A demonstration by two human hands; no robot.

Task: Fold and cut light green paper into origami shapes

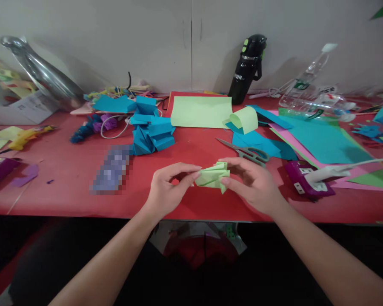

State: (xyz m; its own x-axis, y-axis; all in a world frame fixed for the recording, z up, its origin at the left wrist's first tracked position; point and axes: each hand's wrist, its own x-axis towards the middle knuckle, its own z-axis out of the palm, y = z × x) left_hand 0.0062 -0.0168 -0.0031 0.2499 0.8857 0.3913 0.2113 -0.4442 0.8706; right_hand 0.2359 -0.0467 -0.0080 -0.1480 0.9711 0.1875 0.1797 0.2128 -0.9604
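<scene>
A piece of folded light green paper [210, 176], pleated into several layers, is held just above the red table near its front edge. My left hand [170, 185] pinches its left end between thumb and fingers. On the other end, my right hand [253, 182] grips it with the thumb in front and the fingers behind. Beyond the right hand lie grey-handled scissors [245, 152], blades pointing left, partly over blue paper [258, 142]. A flat light green sheet [201, 112] lies farther back, with a curled light green strip [245, 120] beside it.
Folded blue paper pieces [153, 131] and a blurred-out flat object [111, 170] lie left of centre. A purple power strip [306, 182] with a white plug sits at right, before stacked coloured sheets [332, 140]. A black bottle [247, 70] and clear plastic bottles [315, 106] stand or lie behind.
</scene>
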